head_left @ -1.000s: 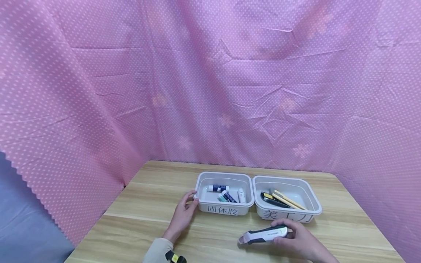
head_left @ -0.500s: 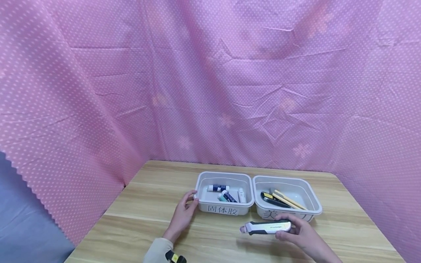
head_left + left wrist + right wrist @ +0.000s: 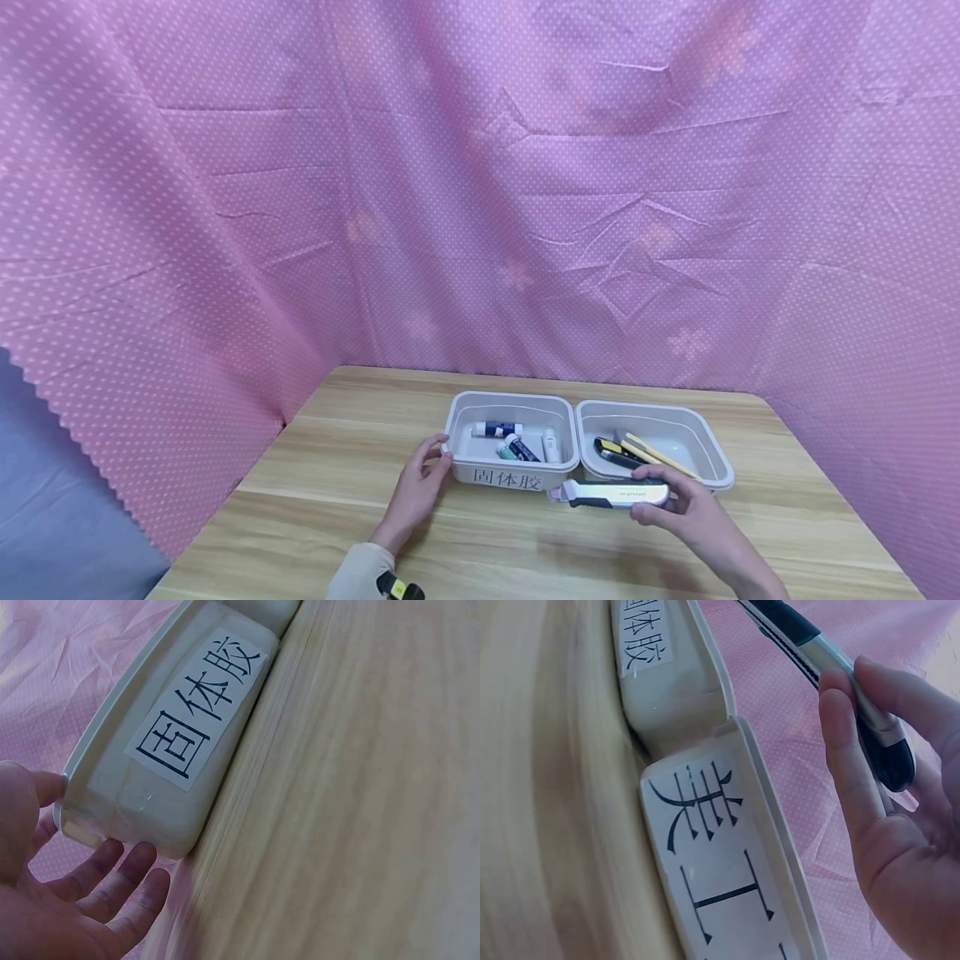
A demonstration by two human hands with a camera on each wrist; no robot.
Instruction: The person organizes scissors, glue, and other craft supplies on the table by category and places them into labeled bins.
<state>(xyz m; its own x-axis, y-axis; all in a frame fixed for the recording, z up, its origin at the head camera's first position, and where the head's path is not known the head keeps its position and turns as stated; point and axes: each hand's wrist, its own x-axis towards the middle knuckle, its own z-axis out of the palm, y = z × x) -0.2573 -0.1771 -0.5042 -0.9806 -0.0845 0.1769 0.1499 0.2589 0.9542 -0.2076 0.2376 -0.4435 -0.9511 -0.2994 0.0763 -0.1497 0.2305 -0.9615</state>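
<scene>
My right hand (image 3: 686,508) pinches a white and black utility knife (image 3: 618,493) by one end, thumb against fingers. It is held level above the table, overlapping the front of the right plastic box (image 3: 712,433). In the right wrist view the knife (image 3: 832,667) slants up past the thumb and fingertips. My left hand (image 3: 416,492) holds the left corner of the left plastic box (image 3: 510,398), its thumb at the rim (image 3: 71,769) and other fingers by the end wall. Glue sticks (image 3: 498,429) lie in the left box; several utility knives (image 3: 660,458) lie in the right one.
Both boxes stand side by side on a wooden table (image 3: 360,408), with printed paper labels (image 3: 199,712) on their front walls. A pink dotted curtain (image 3: 525,208) hangs behind the table and along its sides.
My right hand has lifted the utility knife up and away from me, from near the table to in front of the right box. The left hand and both boxes have stayed put.
</scene>
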